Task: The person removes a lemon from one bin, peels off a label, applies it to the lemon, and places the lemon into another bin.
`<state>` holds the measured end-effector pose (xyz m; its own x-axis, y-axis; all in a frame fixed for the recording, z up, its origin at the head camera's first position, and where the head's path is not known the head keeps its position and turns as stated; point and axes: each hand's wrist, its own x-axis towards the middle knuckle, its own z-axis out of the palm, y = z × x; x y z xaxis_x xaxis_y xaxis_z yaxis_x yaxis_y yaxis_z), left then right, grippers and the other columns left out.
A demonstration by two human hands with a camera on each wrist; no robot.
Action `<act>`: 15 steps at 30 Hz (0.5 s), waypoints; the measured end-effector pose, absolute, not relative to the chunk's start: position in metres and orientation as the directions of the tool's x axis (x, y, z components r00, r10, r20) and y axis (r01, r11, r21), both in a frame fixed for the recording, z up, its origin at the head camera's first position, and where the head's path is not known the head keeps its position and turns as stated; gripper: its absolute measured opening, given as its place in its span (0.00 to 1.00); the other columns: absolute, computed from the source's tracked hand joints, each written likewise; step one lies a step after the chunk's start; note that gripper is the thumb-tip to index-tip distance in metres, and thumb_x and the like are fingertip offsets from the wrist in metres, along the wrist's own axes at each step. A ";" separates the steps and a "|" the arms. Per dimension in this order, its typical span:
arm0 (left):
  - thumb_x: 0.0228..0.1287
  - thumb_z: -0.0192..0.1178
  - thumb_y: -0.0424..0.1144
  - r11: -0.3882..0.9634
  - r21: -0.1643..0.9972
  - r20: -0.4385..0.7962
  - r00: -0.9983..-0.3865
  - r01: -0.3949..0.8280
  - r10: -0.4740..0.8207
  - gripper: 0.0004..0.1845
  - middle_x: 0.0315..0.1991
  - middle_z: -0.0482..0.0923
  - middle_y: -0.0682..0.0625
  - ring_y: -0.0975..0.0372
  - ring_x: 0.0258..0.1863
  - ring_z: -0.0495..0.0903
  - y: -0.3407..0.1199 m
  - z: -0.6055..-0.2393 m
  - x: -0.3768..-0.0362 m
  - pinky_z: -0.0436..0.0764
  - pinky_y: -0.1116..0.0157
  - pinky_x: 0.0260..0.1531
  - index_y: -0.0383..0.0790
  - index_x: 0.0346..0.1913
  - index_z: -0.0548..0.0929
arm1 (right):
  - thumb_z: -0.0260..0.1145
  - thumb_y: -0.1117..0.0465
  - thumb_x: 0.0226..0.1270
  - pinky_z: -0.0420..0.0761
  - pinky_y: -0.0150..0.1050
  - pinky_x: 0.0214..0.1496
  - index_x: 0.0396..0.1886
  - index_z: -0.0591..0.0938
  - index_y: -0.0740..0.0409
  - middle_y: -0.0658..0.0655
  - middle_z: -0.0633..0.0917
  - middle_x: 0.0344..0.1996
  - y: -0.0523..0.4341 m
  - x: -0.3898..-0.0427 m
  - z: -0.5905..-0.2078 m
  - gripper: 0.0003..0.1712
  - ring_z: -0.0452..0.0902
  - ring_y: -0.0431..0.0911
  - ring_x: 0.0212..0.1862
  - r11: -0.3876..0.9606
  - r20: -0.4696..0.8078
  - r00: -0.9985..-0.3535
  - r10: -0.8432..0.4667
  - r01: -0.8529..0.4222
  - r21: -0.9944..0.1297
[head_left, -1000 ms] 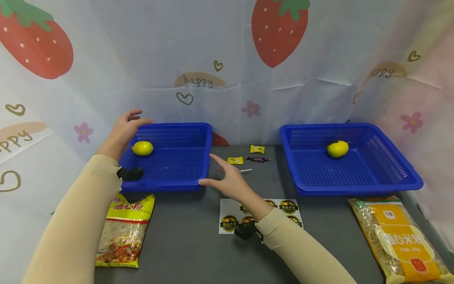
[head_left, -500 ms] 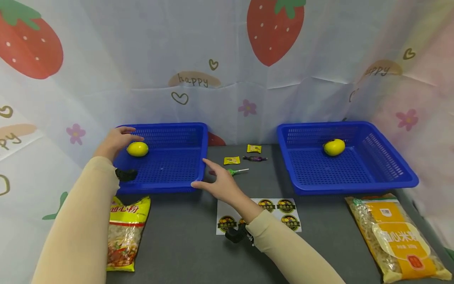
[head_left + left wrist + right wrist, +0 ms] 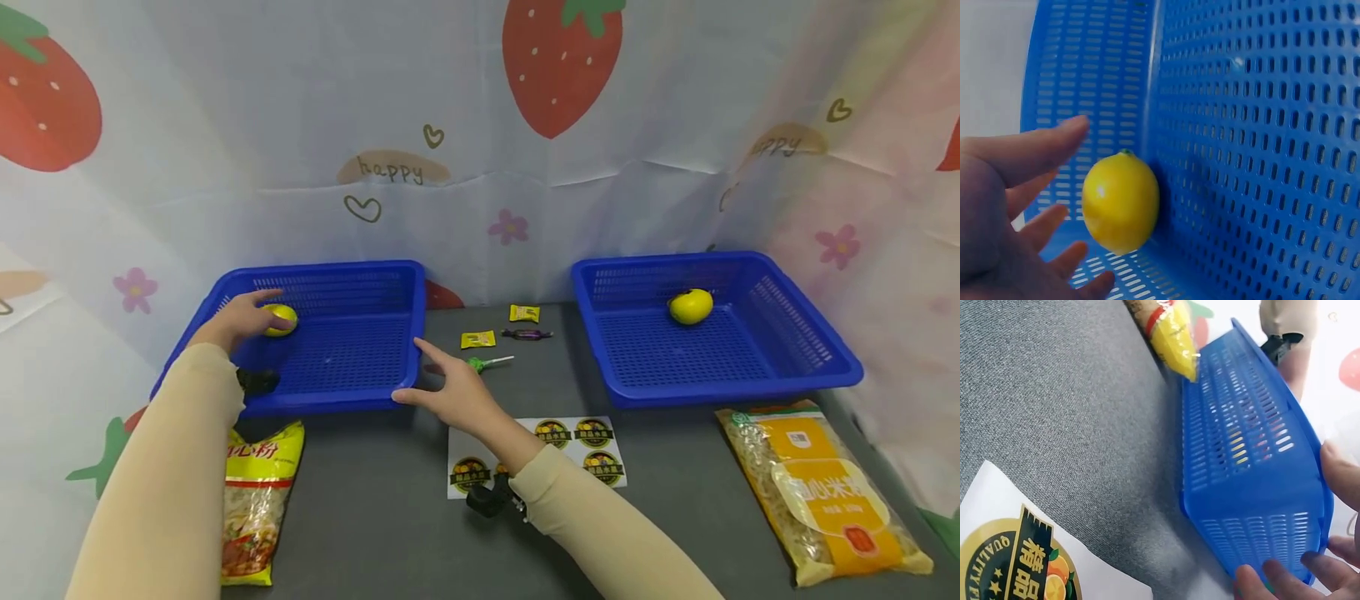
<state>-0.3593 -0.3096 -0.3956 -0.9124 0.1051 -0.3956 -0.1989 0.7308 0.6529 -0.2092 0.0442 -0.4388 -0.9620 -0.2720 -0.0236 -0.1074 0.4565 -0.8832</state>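
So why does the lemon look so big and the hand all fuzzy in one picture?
Left wrist view: the camera sits very close, so the lemon looms large and the left hand blurs. Head view: sharper, evenly lit, edges bent a little.

Long beige sleeves [image 3: 161,467] on both arms; small black wrist-worn camera [image 3: 487,500] at each cuff; hands bare.

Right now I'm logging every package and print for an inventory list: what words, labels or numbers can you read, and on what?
"happy" on the backdrop cloth; a second, partly creased one shows at the right.
"QUALITY" with Chinese characters on the round sticker of the sticker sheet.
Chinese characters on the yellow noodle bag: too blurred to read.
Label on the orange noodle bag: blurred.
Candy wrappers: too small.
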 end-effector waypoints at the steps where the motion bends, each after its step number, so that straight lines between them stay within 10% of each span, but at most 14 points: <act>1: 0.72 0.61 0.40 0.740 0.641 -0.414 -0.904 -0.203 0.111 0.46 0.78 0.37 0.25 0.29 0.75 0.42 -0.310 -0.397 -0.359 0.49 0.30 0.70 0.39 0.81 0.43 | 0.74 0.37 0.59 0.77 0.58 0.64 0.80 0.60 0.36 0.58 0.74 0.71 0.044 -0.209 -0.439 0.52 0.73 0.53 0.70 0.459 -0.026 -0.962 -0.271 -0.106 -0.882; 15: 0.67 0.62 0.30 0.825 0.541 -0.409 -0.908 -0.164 0.088 0.39 0.71 0.49 0.20 0.30 0.66 0.57 -0.310 -0.406 -0.354 0.57 0.32 0.69 0.29 0.76 0.55 | 0.73 0.37 0.60 0.77 0.58 0.63 0.79 0.60 0.33 0.57 0.72 0.73 0.044 -0.209 -0.443 0.51 0.73 0.53 0.70 0.449 -0.028 -0.963 -0.269 -0.100 -0.888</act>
